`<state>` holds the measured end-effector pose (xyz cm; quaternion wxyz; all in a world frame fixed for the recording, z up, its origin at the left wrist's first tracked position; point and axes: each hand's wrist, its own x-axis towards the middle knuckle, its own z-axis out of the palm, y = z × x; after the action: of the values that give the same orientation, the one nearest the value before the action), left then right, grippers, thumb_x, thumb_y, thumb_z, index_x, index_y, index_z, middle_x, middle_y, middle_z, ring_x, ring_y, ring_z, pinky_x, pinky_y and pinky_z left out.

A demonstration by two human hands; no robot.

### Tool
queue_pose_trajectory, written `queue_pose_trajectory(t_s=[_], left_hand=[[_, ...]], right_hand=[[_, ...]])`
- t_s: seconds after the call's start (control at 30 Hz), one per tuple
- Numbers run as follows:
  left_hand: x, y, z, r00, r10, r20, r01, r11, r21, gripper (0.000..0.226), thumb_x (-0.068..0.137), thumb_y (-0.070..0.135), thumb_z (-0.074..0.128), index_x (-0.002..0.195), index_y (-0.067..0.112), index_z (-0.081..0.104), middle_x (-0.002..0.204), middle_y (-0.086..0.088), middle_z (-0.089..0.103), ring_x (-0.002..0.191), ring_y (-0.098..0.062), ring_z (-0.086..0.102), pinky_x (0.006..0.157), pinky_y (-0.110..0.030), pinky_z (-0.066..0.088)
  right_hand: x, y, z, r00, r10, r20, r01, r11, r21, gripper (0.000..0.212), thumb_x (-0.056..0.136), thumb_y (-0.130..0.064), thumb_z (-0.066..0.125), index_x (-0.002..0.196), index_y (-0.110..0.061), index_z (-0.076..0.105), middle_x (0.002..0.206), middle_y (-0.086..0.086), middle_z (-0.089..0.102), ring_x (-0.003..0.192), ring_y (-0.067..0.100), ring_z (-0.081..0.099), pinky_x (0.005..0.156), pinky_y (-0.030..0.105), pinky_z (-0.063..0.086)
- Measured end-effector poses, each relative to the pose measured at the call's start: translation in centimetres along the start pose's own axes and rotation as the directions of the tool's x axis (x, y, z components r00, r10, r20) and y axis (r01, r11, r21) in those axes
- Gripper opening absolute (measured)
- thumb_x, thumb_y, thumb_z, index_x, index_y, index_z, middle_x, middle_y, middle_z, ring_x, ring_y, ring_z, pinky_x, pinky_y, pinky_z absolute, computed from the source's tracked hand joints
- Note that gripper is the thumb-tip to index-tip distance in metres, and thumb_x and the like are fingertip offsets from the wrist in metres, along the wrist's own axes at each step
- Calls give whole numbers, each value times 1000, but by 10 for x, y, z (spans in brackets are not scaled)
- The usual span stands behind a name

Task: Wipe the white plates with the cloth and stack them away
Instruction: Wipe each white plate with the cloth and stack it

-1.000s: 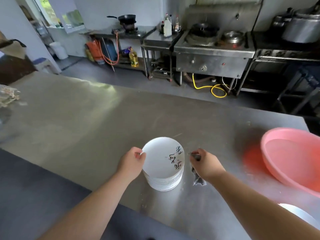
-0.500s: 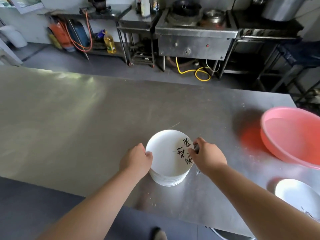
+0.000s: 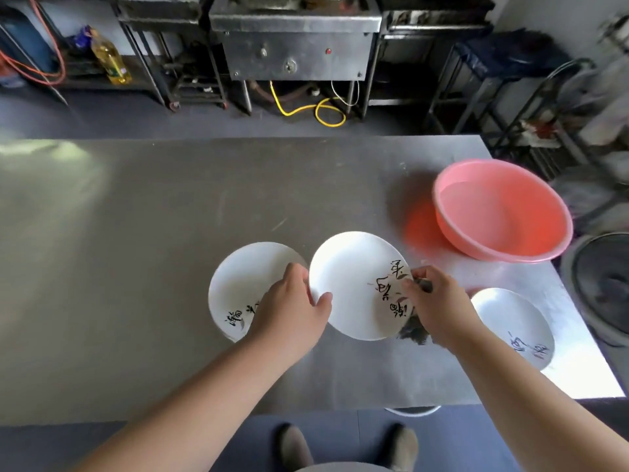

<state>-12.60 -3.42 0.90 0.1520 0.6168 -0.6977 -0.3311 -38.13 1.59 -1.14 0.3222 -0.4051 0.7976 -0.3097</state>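
White plate [image 3: 350, 284], nr bench [image 3: 136, 233] front edge: your left hand [image 3: 292, 311] grips its rim so right hand [image 3: 439, 308], pinching cloth [image 3: 413, 330], can wipe.

Just left of the round white plate with black brush lettering [image 3: 350, 284], gripped at its rims by the left hand [image 3: 292, 308] and right hand [image 3: 439, 308], a stack of white plates [image 3: 248, 277] blocks the grey stainless-steel tabletop [image 3: 119, 267], with bare steel running wide beyond it. Right and behind stands a round pink plastic basin [image 3: 544, 216]. Right and nearer lies a single white lettered plate [image 3: 510, 321], with a narrow strip of steel between the two.
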Motion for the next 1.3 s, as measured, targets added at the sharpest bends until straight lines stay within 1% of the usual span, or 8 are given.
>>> queue_pose_trajectory(t_s=[0.3,0.53,0.67,0.8,0.93,1.07,1.17,1.3], left_hand=[[-21,8,121,945,-194,263,234,964,-128,37,87,24,59,108,38,31,98,2,63,81,-26,65,68,-43,57],[-11,-24,173,913,-342,224,384,904,-188,45,77,22,59,98,52,34,88,9,66,72,-18,67,58,-37,57],[-6,-31,185,918,-355,178,386,903,-187,50,76,21,61,111,49,40,88,12,68,73,-10,67,54,-29,51],[-12,-39,192,943,-287,170,307,946,-108,52,81,33,69,126,40,45,90,19,67,81,-1,65,62,-22,48],[-23,-53,198,999,-52,6,51,990,131,73,86,51,65,148,22,41,141,3,55,130,-19,53,107,-39,48],[-25,-75,203,973,200,112,-228,896,382,95,94,66,43,168,14,12,176,-5,8,161,-23,11,129,-46,14],[-23,-88,206,959,224,172,-278,859,430,95,97,72,34,168,21,-3,176,4,-9,163,-22,-5,129,-54,3],[-21,-88,213,966,235,108,-259,872,416,100,90,71,49,168,20,13,176,4,5,163,-24,3,128,-60,3]], right_hand=[[21,103,-14,977,172,129,-130,952,-278,4,98,-34,62,97,-30,61,66,-13,70,50,4,63,39,16,37],[39,139,-15,937,182,297,-97,956,-278,13,100,-27,62,99,-38,68,85,-17,71,62,-9,60,51,7,38],[48,133,-34,960,165,228,-130,978,-161,16,103,-28,59,93,-25,72,59,-20,67,50,-8,62,42,6,37],[44,114,-47,993,3,117,6,997,-80,25,106,-41,51,98,-21,64,58,-22,68,42,4,64,43,17,49],[29,107,-23,926,-334,177,375,875,-305,39,107,-44,47,146,-40,49,105,-13,76,93,17,74,73,28,54],[3,127,29,750,-286,596,635,566,-526,60,110,-39,34,167,-29,15,173,2,23,160,23,16,129,35,10],[-18,148,50,735,-143,663,630,506,-590,83,102,-66,20,167,-20,-5,174,5,-17,158,23,-24,125,38,-19],[-2,150,55,829,-79,553,511,507,-694,105,84,-83,-7,163,-14,-19,169,8,-30,152,23,-35,125,43,-21]])
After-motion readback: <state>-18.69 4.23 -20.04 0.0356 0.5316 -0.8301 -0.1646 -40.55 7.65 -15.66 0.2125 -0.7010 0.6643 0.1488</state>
